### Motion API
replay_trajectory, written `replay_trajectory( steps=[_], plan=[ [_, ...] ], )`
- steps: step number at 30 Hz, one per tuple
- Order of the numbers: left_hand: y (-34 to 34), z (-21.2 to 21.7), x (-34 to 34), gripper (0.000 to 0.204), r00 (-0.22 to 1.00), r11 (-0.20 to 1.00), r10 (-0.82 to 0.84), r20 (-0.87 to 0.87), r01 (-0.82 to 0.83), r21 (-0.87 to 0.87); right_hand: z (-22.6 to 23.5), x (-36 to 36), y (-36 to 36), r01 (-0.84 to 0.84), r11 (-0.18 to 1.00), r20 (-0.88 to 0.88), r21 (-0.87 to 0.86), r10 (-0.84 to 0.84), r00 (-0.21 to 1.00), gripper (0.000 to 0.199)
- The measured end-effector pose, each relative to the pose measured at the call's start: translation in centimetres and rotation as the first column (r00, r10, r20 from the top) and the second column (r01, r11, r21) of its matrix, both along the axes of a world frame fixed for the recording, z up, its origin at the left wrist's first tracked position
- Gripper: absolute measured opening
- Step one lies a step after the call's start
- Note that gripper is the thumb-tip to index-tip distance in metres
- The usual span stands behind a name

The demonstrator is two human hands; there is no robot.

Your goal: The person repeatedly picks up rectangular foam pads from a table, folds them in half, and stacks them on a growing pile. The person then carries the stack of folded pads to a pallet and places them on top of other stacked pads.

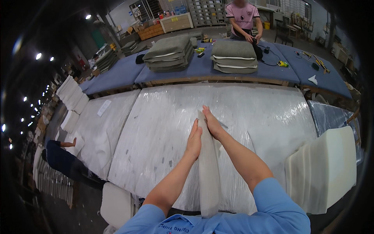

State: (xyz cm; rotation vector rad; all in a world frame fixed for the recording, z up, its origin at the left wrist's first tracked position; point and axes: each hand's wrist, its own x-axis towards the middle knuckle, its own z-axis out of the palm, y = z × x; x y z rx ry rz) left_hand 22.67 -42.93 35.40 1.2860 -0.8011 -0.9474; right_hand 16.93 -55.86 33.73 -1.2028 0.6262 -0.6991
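Observation:
A flat off-white cushion pad (208,175) stands on edge in front of me, running from my chest out over the plastic-wrapped table (163,117). My left hand (194,141) lies along its left face near the far end, palm against it and fingers pointing away. On the opposite face my right hand (212,123) presses the same pad a little farther out. Between the two palms the pad is held upright. The underside of the pad, where it may meet the table, cannot be made out.
Stacked white pads (323,167) stand at my right; another white pad (117,204) is low on the left. Beyond, a blue table (175,78) bears grey-green cushion stacks (234,56). One person (243,19) works across it, another (72,160) bends at the left.

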Motion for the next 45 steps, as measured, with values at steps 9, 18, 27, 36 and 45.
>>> replay_trajectory(
  steps=[9,18,27,36,45],
  plan=[
    [-3.6,-0.8,4.1,0.067,0.994,0.993,0.105,0.017,-0.105,0.047,-0.1,1.4,-1.4,0.316,0.903,-0.188,-0.29,-0.378,0.907,0.067],
    [-6.1,-0.9,1.8,0.077,0.975,0.962,0.15,-0.165,-0.105,0.253,0.4,0.5,-3.6,0.439,0.729,-0.254,-0.525,-0.627,0.737,0.063],
    [-5.5,-1.8,1.8,0.083,0.992,0.97,0.104,-0.065,-0.087,0.225,-0.5,2.1,-4.2,0.335,0.732,-0.285,-0.594,-0.581,0.763,0.056],
    [-4.7,0.0,3.2,0.068,0.98,0.949,-0.18,0.089,0.149,0.277,0.0,1.3,-4.2,0.188,0.815,-0.401,-0.547,-0.453,0.796,0.056],
    [-2.0,0.8,9.1,0.047,0.988,0.876,-0.132,0.078,0.08,0.475,-15.2,-15.2,-1.1,0.289,0.883,-0.518,-0.37,-0.455,0.725,0.049]
  ],
)
